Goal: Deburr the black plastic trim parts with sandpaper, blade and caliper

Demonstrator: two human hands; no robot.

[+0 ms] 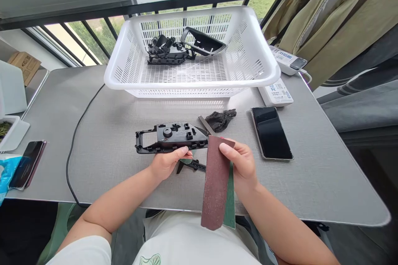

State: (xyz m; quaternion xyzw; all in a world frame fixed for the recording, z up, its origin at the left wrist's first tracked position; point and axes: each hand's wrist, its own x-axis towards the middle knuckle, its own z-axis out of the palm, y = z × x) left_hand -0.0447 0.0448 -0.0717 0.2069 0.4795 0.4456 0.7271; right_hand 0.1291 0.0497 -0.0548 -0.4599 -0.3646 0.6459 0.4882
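Grey tabletop beneath both hands, near edge under the forearms, open room right of a black phone. Left hand closed on a black plastic trim frame, long axis crosswise, open end pointing left. Right hand pinching a strip of sandpaper, upright, overhanging the near edge.

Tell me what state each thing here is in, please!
left hand, holding the moulding
black plastic moulding, flat, empty-framed at one end
right hand, pinching the sandpaper
sandpaper strip, upright, green strip behind
caliper, lying under the moulding's edge
dark cloth, crumpled
white plastic basket, holding black parts
black phone, face up, screen dark
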